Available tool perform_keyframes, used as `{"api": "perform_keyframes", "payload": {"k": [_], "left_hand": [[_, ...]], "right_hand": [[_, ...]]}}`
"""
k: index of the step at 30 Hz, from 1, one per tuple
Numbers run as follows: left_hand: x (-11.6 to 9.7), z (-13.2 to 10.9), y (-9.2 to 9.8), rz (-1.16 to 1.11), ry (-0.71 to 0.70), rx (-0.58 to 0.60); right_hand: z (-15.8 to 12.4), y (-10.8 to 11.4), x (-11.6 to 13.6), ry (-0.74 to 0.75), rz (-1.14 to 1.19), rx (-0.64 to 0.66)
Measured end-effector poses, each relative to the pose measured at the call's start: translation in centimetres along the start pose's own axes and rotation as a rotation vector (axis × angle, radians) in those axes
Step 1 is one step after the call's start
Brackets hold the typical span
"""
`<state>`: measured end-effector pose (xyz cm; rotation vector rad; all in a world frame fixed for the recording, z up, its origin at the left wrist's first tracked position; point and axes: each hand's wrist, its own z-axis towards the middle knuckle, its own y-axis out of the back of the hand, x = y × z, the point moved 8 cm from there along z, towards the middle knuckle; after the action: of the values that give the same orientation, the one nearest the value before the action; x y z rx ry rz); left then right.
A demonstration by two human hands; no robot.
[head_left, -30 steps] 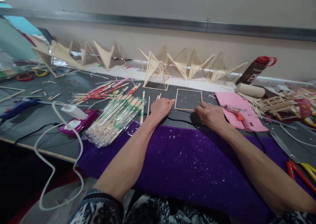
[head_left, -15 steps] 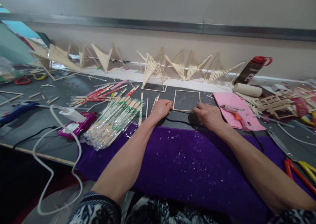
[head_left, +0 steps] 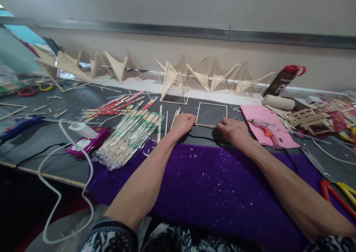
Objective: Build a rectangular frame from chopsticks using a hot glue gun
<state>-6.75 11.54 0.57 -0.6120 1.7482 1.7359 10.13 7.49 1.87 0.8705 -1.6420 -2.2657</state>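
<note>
A thin square frame of wooden sticks [head_left: 213, 103] lies flat on the dark tabletop. My left hand [head_left: 184, 123] is closed at its near left corner, fingertips pressed against the wood. At the near right corner, my right hand [head_left: 233, 129] has its fingers bent together on the frame and covers that corner. Left of my left hand lie a few loose sticks [head_left: 166, 123] and a plastic-wrapped bundle of chopsticks [head_left: 128, 137]. To the right, a pink glue gun [head_left: 274, 135] rests on a pink sheet [head_left: 249, 113].
Several twisted stick models [head_left: 197, 76] stand along the wall. A dark bottle with a red cap [head_left: 283, 80] is at the back right. Purple cloth [head_left: 194, 185] covers the near edge. A magenta power strip [head_left: 89, 142] and red-handled pliers [head_left: 338, 198] flank it.
The view has shifted slightly. My right hand sits a little farther right, and both hands remain at the frame's near corners.
</note>
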Motion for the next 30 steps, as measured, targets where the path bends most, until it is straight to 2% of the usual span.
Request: {"api": "perform_keyframes", "payload": {"k": [16,25,30], "left_hand": [[0.16,0.08,-0.26,0.012,-0.008,-0.013],[-0.25,-0.10,-0.13,0.016,-0.030,-0.017],[0.50,0.22,-0.11,-0.040,0.003,0.009]], "right_hand": [[-0.08,-0.09,0.22,0.004,0.010,-0.033],[-0.06,-0.17,0.25,0.003,0.014,-0.002],[0.04,-0.22,0.12,-0.014,0.011,-0.002]]}}
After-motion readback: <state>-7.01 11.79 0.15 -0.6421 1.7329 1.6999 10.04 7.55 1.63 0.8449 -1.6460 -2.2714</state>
